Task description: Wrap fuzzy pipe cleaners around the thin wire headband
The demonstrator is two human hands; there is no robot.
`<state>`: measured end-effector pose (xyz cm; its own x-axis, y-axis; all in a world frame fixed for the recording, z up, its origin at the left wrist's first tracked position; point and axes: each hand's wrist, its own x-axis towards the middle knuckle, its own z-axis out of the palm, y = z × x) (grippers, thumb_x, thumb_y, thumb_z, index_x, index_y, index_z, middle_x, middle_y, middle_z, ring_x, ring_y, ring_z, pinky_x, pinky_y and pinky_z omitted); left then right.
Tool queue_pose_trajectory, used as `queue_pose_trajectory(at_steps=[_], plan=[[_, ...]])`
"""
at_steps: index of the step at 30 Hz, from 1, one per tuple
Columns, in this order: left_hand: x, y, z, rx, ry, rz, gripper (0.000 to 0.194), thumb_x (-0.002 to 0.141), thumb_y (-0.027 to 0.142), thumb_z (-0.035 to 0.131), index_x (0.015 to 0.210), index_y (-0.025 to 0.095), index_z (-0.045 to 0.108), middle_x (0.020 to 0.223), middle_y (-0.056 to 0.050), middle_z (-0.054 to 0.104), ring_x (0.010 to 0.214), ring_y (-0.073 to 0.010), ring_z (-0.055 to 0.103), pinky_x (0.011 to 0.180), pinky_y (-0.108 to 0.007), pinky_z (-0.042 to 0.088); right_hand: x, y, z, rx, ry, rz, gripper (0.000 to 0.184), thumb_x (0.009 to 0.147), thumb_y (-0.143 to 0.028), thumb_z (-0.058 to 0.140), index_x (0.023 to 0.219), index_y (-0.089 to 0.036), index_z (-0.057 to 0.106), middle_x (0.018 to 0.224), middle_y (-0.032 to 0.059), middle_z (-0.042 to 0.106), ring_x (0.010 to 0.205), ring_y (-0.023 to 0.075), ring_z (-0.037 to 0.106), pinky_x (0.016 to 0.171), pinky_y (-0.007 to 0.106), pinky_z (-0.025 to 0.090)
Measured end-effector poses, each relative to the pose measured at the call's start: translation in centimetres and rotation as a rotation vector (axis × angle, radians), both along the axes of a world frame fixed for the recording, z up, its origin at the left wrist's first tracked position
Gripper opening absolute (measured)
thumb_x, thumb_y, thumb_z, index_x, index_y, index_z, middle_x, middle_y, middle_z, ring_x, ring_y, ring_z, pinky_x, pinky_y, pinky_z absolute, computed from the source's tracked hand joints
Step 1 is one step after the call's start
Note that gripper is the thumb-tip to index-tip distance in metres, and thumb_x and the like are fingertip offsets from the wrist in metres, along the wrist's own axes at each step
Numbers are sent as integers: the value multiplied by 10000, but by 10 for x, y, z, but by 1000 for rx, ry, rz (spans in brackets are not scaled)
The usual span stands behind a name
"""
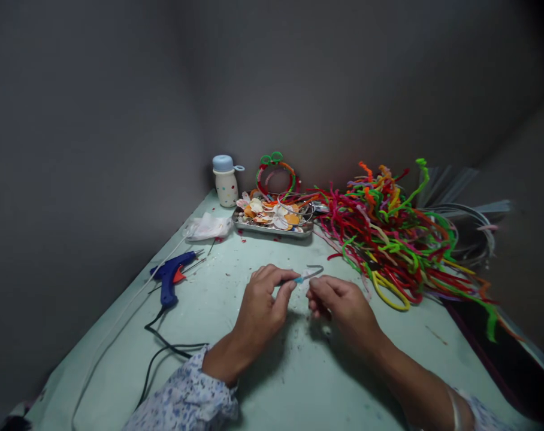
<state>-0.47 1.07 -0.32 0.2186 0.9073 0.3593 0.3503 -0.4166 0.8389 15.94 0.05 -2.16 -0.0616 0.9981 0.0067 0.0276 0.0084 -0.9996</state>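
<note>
My left hand (265,299) is closed in a pinch, thumb and forefinger on the small blue end of a thin grey bent strip (316,272). The strip points right and folds back on itself in a hook; its exact kind I cannot make out. My right hand (341,302) is just right of it, its fingers curled and thumb pressed to the forefinger. What that pinch holds, if anything, is hidden. A small whitish scrap (305,276) shows between the hands.
A blue glue gun (168,278) lies at left, its dark cord running toward me. Behind are a plastic bag (209,227), a bottle (227,185) and a metal tray (272,229) of petal-like pieces and a decorated headband (294,179). Colourful pipe cleaners (380,227) heap at right.
</note>
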Motion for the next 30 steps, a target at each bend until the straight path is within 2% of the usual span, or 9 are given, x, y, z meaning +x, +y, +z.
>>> queue_pose_trajectory(at_steps=[3,4,6,11,15,18,26,30], plan=[[0,-2,3,-31,-29,4,184,865,225,520,934,219,690,887,-60,643,896,-219,562,818,-320,383,5,-2,4,490,-306,-247,103,766,-324,681,768,-222,665,739,32,623,599,144,527,564,280,449],[0,-3,4,-32,-23,-4,181,867,227,518,932,215,686,884,-58,640,894,-216,563,812,-315,385,6,-2,5,608,-365,-282,123,743,-281,704,855,-241,675,844,45,637,619,145,529,577,288,460],[1,-4,5,-26,-11,-17,172,870,227,517,931,208,677,882,-55,638,890,-210,565,804,-307,387,8,0,5,726,-435,-259,275,732,-225,711,999,-272,663,1011,66,631,610,133,534,566,290,477],[0,-5,4,-18,0,-54,170,879,235,511,935,201,667,889,-56,643,885,-204,568,804,-306,390,9,3,0,745,-497,-132,291,771,-172,670,1037,-289,677,986,58,662,626,136,585,534,266,490],[0,-4,2,0,24,-68,171,881,231,507,941,199,664,882,-61,642,876,-204,565,802,-314,391,9,2,-3,751,-503,-126,261,781,-169,664,1007,-296,698,928,57,692,805,199,642,639,298,523],[0,-4,2,18,40,-71,168,880,220,504,929,196,664,875,-65,642,872,-208,561,800,-319,388,9,2,-2,773,-507,-118,258,797,-154,645,1004,-299,695,893,47,701,843,207,648,733,329,525],[0,-3,1,67,103,-66,170,895,218,477,943,184,637,883,-67,628,883,-208,550,816,-332,385,9,4,0,824,-558,-103,219,814,-153,628,998,-262,675,901,56,703,848,196,653,734,317,529],[-1,-4,2,52,89,-96,177,896,231,475,967,181,629,899,-61,620,898,-205,548,824,-338,394,8,3,-3,856,-519,-116,212,815,-131,624,987,-247,668,876,42,697,838,178,647,726,298,525]])
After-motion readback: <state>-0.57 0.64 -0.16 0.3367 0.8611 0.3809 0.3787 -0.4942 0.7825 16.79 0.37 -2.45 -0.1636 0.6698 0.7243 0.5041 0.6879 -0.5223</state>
